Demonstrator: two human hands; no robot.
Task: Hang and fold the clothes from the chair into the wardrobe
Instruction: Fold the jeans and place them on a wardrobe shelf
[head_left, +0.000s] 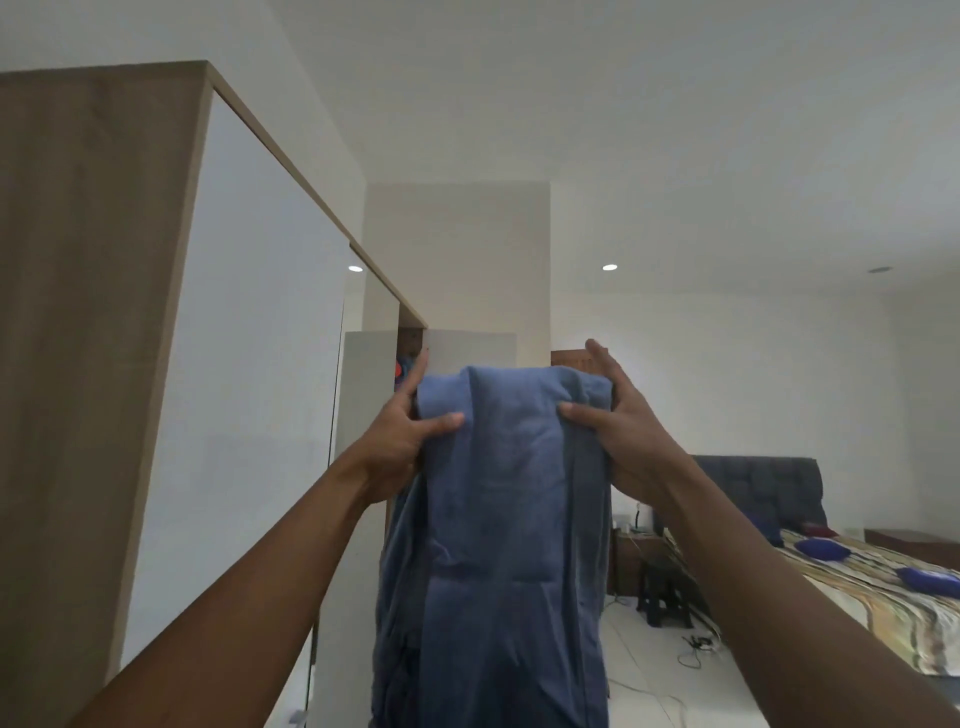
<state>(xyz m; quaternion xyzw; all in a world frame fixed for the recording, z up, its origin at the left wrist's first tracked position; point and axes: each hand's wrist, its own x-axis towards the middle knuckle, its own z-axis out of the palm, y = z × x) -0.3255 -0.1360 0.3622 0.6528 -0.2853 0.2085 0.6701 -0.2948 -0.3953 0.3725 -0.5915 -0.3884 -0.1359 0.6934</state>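
I hold the blue garment (498, 493) up at chest height, left hand (402, 441) and right hand (618, 431) each pinching a top corner, fingers clenched on cloth. I judge folding is underway; next I halve it, then carry it to the wardrobe (234, 312).

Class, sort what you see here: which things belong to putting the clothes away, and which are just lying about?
Belongs to the job:
blue garment, held up by left hand and right hand
wardrobe, one far door open

Just lying about:
bed
blue cushions
cables on the floor
black stool
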